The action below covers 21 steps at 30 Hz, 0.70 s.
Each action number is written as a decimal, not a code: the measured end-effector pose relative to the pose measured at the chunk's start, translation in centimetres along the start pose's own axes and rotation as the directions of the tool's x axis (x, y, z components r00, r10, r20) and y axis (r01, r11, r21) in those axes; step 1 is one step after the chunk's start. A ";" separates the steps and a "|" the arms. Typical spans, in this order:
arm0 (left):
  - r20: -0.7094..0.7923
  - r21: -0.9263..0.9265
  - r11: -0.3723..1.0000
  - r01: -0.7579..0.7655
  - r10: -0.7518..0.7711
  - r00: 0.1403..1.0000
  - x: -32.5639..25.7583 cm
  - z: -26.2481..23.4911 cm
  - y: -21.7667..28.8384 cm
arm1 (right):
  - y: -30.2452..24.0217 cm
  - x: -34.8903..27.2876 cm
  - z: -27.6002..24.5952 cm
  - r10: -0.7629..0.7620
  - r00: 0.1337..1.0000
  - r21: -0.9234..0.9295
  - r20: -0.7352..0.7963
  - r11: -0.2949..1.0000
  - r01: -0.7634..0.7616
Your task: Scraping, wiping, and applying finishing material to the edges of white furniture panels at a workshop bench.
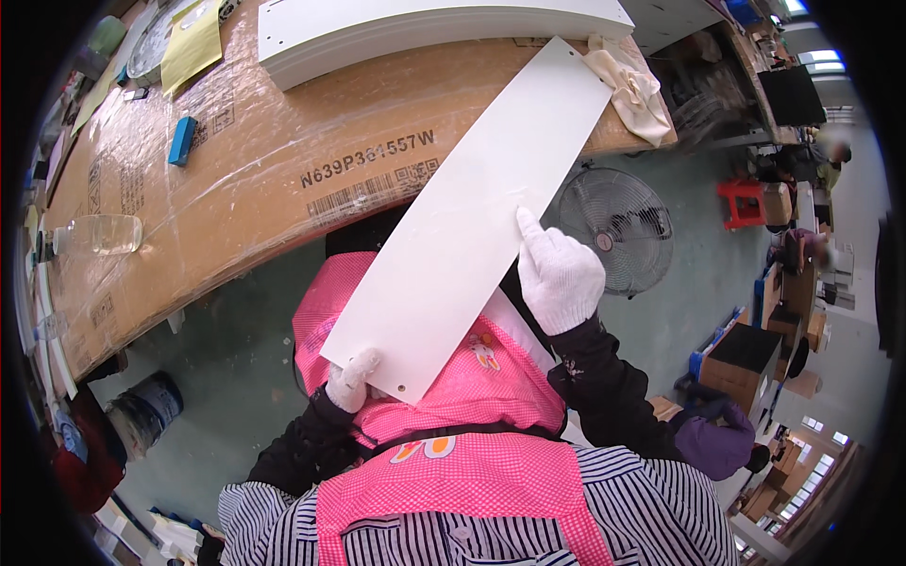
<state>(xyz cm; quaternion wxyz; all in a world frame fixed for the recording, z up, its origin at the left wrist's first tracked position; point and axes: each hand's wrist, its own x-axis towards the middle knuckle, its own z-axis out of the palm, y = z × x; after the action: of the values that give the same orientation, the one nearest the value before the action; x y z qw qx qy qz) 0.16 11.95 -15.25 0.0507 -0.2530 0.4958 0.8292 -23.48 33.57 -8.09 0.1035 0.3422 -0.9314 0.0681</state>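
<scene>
A long white board (462, 208) slants from my lap up onto the table's near edge. My left hand (352, 379), in a white knit glove, grips the board's near left corner, thumb on top and fingers hidden beneath. My gloved right hand (563, 274) is at the board's right edge, its index finger stretched onto the upper face and the other fingers curled. A small hole shows near the board's bottom corner. Beside its far end lies a crumpled cream cloth (634, 90). More white boards (434, 33) are stacked at the table's far side.
Brown cardboard under clear film covers the table (245, 203). On it are a blue block (182, 141), a clear bottle (104, 234) lying down and yellow paper (192, 47). A floor fan (615, 231), a red stool (741, 205) and a bucket (146, 410) stand around. Another person (714, 436) is at right.
</scene>
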 end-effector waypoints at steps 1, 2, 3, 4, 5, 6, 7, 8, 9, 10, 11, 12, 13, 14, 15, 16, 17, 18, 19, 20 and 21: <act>-0.010 -0.007 1.000 -0.012 0.012 1.000 0.0 0.1 -0.1 | 0.0 0.0 -0.3 -0.043 0.998 0.046 0.035 0.998 0.041; -0.018 -0.013 1.000 -0.023 0.022 1.000 0.1 0.2 -0.2 | -0.1 0.0 -0.6 -0.141 0.989 0.115 0.052 0.984 0.134; -0.016 -0.004 1.000 -0.026 0.026 1.000 0.1 0.3 -0.2 | 0.0 0.2 -0.8 -0.034 0.998 0.108 0.043 0.994 0.029; -0.014 -0.012 1.000 -0.028 0.028 1.000 0.1 0.3 -0.2 | 0.1 0.4 -0.9 0.018 1.000 0.125 0.019 0.992 -0.021; -0.003 -0.008 1.000 -0.023 0.023 1.000 0.1 0.3 -0.2 | 0.0 0.6 -1.0 0.088 0.996 0.133 -0.012 0.987 -0.086; 0.008 -0.009 1.000 -0.029 0.029 1.000 0.1 0.2 -0.2 | 0.0 1.1 -1.0 0.171 0.985 0.110 -0.037 0.980 -0.166; 0.007 -0.008 1.000 -0.003 0.003 1.000 0.0 0.1 -0.2 | -0.5 1.1 -1.0 0.137 0.991 0.118 0.006 0.983 -0.137; 0.007 -0.012 1.000 0.012 -0.012 1.000 -0.1 0.0 -0.1 | -0.7 1.4 -1.0 0.206 0.979 0.078 -0.008 0.976 -0.204; 0.021 -0.021 1.000 0.016 -0.016 1.000 -0.1 0.0 -0.1 | -1.5 1.3 -0.9 0.090 0.996 0.152 0.011 0.984 -0.091; 0.005 -0.012 1.000 0.022 -0.022 1.000 -0.2 -0.1 -0.1 | -2.2 1.1 -0.9 -0.015 1.000 0.202 -0.012 0.979 0.017; 0.005 -0.009 1.000 0.017 -0.017 1.000 -0.2 -0.1 -0.2 | -2.6 1.0 -0.8 -0.132 0.990 0.237 -0.052 0.961 0.141; 0.011 0.002 1.000 0.023 -0.023 1.000 -0.2 -0.1 -0.2 | -3.0 0.6 -0.8 -0.148 0.989 0.298 0.015 0.945 0.137; 0.014 -0.003 1.000 0.012 -0.012 1.000 -0.2 -0.1 -0.3 | -3.0 0.6 -0.6 -0.002 1.000 0.253 0.024 0.967 -0.004; 0.021 0.000 1.000 0.015 -0.015 1.000 -0.1 -0.2 -0.3 | -3.0 0.3 -0.6 0.077 0.997 0.242 0.021 0.967 -0.080; 0.026 0.002 1.000 0.018 -0.018 0.999 -0.1 -0.2 -0.4 | -2.8 0.2 -0.5 0.166 0.986 0.197 0.029 0.966 -0.168; 0.021 0.000 1.000 0.012 -0.012 1.000 -0.1 -0.2 -0.4 | -2.4 0.1 -0.5 0.285 0.958 0.134 -0.028 0.951 -0.279; 0.017 -0.003 1.000 0.003 -0.003 1.000 0.0 -0.2 -0.4 | -2.3 -0.1 -0.5 0.289 0.957 0.099 -0.023 0.953 -0.285; 0.016 -0.005 1.000 -0.006 0.006 1.000 0.0 -0.2 -0.4 | -2.0 -0.1 -0.5 0.189 0.981 0.174 0.035 0.966 -0.193; 0.026 -0.005 1.000 0.001 -0.001 1.000 0.1 -0.3 -0.3 | -1.9 -0.2 -0.5 0.124 0.991 0.225 0.041 0.966 -0.130; 0.037 -0.006 1.000 0.008 -0.008 0.999 0.1 -0.3 -0.3 | -1.9 -0.3 -0.4 -0.001 0.999 0.298 0.038 0.955 -0.010; 0.047 -0.003 1.000 0.023 -0.022 0.999 0.0 -0.3 -0.2 | -2.0 -0.3 -0.5 0.000 0.994 0.289 0.113 0.957 -0.033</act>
<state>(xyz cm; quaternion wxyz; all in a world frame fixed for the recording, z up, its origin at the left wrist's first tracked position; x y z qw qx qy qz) 0.31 11.76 -15.54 0.0713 -0.2390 0.4901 0.8352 -21.92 32.34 -7.58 -0.0007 0.3490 -0.9185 0.1859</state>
